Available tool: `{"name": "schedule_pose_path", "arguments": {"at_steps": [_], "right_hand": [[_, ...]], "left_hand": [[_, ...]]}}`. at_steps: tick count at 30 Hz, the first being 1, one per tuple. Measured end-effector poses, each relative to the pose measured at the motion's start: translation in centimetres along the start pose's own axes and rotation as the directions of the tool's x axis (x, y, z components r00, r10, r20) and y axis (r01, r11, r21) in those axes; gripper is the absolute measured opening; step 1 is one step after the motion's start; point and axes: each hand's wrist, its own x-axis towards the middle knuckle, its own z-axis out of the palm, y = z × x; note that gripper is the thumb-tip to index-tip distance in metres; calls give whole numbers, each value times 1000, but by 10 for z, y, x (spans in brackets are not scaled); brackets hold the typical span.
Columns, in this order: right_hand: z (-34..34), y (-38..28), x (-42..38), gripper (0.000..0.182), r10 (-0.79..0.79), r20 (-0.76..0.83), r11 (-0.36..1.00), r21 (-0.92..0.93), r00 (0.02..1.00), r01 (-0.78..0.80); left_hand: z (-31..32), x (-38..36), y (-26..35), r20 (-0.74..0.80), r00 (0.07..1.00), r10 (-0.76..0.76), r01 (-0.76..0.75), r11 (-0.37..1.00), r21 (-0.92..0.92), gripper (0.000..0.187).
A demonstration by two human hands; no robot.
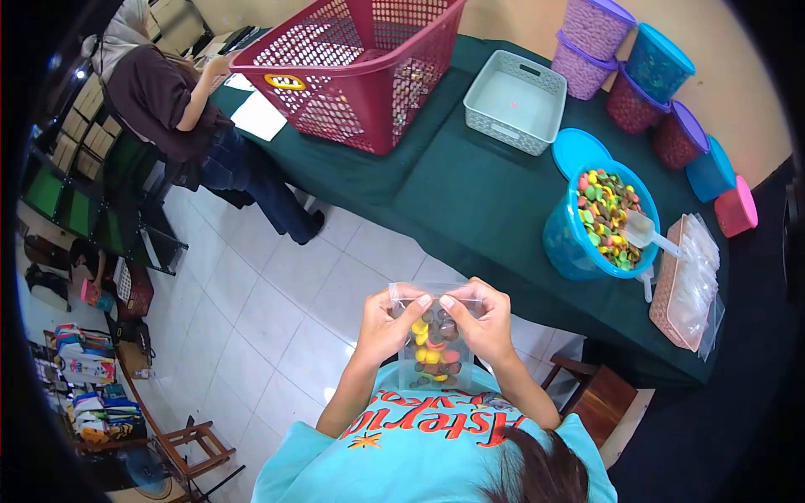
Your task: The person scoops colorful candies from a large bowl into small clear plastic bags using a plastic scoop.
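head view, left hand (387,323) and right hand (484,323) pinch the top of a clear pouch (407,369), colourful pieces (433,355) inside it

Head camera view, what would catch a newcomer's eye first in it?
Probably the large maroon perforated plastic basket, at the top on the dark green cloth-covered table. Next, likely the round turquoise plastic tub on the table's right part, piled with small red, yellow, green and brown pieces. At lower centre, the left hand and right hand grip a clear plastic pouch holding similar pieces.
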Motion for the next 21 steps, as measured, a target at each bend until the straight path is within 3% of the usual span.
{"name": "schedule_pose_path", "arguments": {"at_steps": [4,9,16,21], "right_hand": [[26,8,20,9,-57,59,998,-32,997,59],[57,23,47,10,28,74,994,108,997,-36],[92,30,67,11,98,35,987,122,995,-101],[110,38,84,12,137,115,983,109,984,-149]], "left_hand": [[-43,6,5,-42,999,-1,0,1000,-9,10],[-92,27,7,-77,997,10,-15,998,-65,7],[-144,44,-1,-71,997,20,-25,997,-69,10],[-167,50,-8,-117,992,-42,25,989,-147,12]]}}
